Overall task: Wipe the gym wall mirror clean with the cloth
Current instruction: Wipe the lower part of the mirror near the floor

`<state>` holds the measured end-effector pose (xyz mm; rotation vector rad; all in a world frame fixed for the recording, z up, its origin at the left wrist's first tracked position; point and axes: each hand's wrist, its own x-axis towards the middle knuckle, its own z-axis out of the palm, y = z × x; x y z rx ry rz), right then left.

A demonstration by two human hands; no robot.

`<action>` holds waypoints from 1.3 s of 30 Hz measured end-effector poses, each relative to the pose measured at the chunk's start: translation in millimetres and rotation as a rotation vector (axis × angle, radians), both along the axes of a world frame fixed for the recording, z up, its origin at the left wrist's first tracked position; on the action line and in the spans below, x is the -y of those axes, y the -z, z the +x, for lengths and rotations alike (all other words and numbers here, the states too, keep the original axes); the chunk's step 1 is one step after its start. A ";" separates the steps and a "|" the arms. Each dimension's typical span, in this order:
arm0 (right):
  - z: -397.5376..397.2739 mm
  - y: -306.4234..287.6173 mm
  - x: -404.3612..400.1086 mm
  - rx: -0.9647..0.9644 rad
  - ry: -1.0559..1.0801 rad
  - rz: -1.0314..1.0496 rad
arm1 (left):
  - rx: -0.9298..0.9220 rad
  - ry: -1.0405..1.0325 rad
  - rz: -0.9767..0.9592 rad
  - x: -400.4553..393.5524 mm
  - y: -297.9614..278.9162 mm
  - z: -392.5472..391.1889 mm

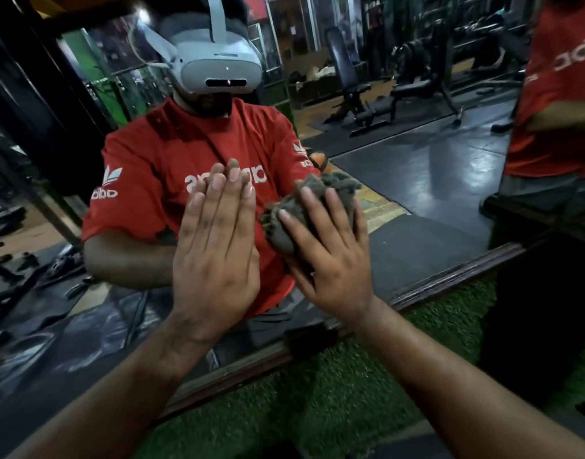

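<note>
Both hands are raised against the large wall mirror (pixel 417 180), which carries a dark wooden frame (pixel 457 276) along its lower edge.

Left hand (pixel 215 256): flat, fingers straight and held together, pointing upward, palm toward the glass. It holds nothing. Whether the palm presses the glass or only the fingertips touch cannot be told from this view.

Right hand (pixel 327 256): fingers spread and laid over a crumpled grey-brown cloth (pixel 284 223), pressing the wad against the mirror surface. The fingers (pixel 337 210) lie fairly straight across the bundle rather than curled around it. The cloth sits just to the right of the left hand, near the lower middle of the glass, bunched, with folds showing above and left of the fingers.

Reflection: a person in a red short-sleeved shirt (pixel 158 160) with white lettering and a white head-worn headset (pixel 215 61). Behind, the reflected gym shows a black padded weight bench (pixel 350 84) and dark rubber floor mats (pixel 427 167).

Below the frame lies green artificial turf (pixel 344 392). A second mirror panel stands at the right edge, meeting the first at an angle.
</note>
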<state>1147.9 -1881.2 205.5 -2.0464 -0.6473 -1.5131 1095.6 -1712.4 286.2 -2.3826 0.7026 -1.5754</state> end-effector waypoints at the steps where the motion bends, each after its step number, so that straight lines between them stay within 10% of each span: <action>1: 2.1 0.7 3.6 -0.040 0.015 0.113 | -0.011 -0.001 0.012 1.3 2.9 0.1; 4: -1.5 -23.1 -9.1 -0.177 0.020 0.419 | -0.026 0.013 0.046 6.0 8.6 4.1; 9: -1.6 35.9 12.9 -0.123 0.037 0.151 | -0.053 0.065 0.058 18.4 8.5 9.8; 13: 0.2 16.7 4.0 -0.293 0.047 0.545 | -0.056 0.076 0.111 30.9 15.1 19.9; 18: -6.4 84.2 -1.5 -0.162 0.042 0.071 | -0.089 0.099 0.125 42.0 20.8 20.8; 23: -2.1 96.0 -1.3 -0.299 0.127 0.360 | -0.124 0.139 0.163 52.5 30.1 16.3; 28: -6.0 152.6 12.5 -0.218 0.106 0.112 | -0.161 0.143 0.274 68.3 38.0 25.1; 39: 2.4 121.3 28.4 -0.443 0.101 0.628 | -0.107 0.077 0.373 91.2 49.2 47.4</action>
